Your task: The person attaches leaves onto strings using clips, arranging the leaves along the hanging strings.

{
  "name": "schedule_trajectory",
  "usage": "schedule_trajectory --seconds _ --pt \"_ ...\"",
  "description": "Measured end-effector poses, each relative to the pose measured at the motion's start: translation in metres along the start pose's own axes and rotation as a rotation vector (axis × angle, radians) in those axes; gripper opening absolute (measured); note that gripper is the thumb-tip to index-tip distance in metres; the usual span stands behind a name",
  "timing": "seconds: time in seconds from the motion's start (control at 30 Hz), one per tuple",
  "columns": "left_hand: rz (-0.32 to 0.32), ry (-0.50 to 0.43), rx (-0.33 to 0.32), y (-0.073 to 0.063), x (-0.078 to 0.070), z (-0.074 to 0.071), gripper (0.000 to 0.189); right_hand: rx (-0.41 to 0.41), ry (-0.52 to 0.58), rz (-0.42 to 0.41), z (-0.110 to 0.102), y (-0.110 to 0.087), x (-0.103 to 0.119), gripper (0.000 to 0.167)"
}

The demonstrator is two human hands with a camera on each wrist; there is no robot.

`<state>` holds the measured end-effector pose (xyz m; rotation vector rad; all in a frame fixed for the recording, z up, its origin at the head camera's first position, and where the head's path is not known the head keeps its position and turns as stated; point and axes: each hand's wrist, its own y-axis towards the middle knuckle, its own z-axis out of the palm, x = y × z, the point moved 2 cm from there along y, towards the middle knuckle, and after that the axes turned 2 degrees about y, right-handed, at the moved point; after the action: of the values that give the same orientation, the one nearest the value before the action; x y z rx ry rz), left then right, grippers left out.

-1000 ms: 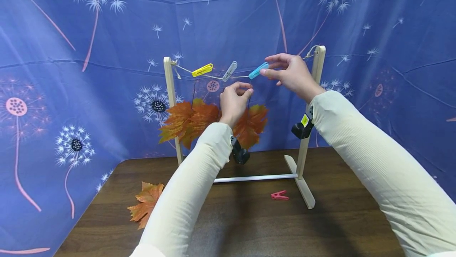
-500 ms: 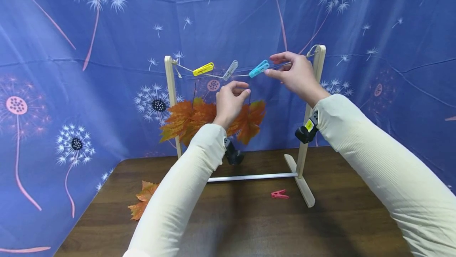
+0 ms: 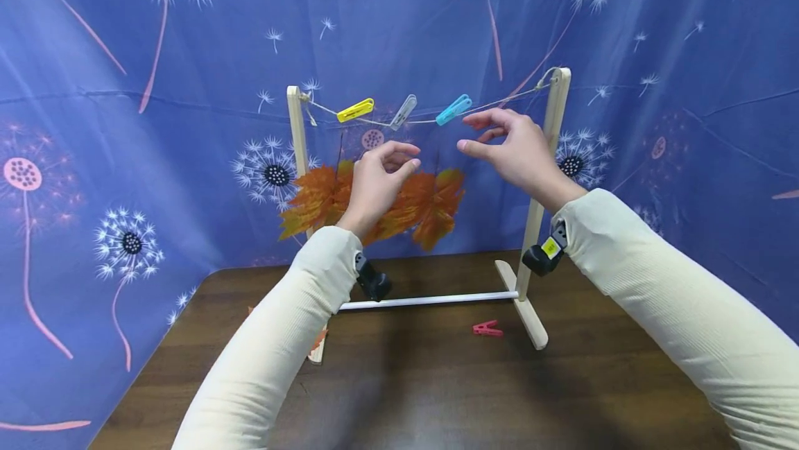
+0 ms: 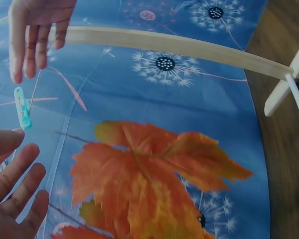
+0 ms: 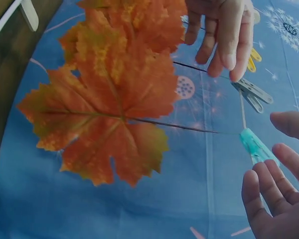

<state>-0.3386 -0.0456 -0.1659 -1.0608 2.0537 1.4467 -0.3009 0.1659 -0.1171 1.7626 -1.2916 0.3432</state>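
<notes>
My right hand [image 3: 514, 155] is just right of and below the blue clothespin [image 3: 454, 109], fingers apart and holding nothing. That clothespin is clipped on the string, and in the right wrist view the thin stem of an orange artificial maple leaf [image 5: 109, 117] runs up to it. My left hand [image 3: 376, 183] is below the grey clothespin [image 3: 403, 111], fingers loosely bent with nothing between them. It covers part of the hanging leaves [image 3: 437, 204] in the head view. A yellow clothespin [image 3: 356, 109] grips the string farther left.
The string [image 3: 502, 99] spans two wooden posts [image 3: 557, 107], joined low down by a white rod [image 3: 431, 300]. A red clothespin [image 3: 487, 328] lies on the brown table [image 3: 437, 381]. Another orange leaf [image 3: 318, 340] is mostly hidden behind my left sleeve. A blue patterned cloth [image 3: 206, 159] hangs behind.
My right hand has let go of the blue clothespin and drawn back slightly down and right. My left hand has moved left and down, away from the leaf stem. The blue clothespin stays on the string.
</notes>
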Motion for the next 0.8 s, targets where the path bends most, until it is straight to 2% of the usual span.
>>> schedule_trajectory --seconds 0.2,0.3,0.53,0.8 --pt "0.053 0.054 0.063 -0.02 0.008 -0.018 0.017 0.088 0.037 0.011 0.009 -0.015 -0.01 0.047" --pt "0.052 0.07 0.092 -0.032 0.013 -0.028 0.017 0.131 0.053 0.012 0.014 -0.023 -0.016 0.046" --pt "-0.018 0.137 0.138 -0.064 0.033 -0.053 0.016 0.177 0.093 0.022 0.023 -0.037 -0.028 0.047" --pt "-0.125 0.238 0.23 -0.105 0.073 -0.074 0.014 0.23 0.142 0.054 0.032 -0.056 -0.053 0.046"
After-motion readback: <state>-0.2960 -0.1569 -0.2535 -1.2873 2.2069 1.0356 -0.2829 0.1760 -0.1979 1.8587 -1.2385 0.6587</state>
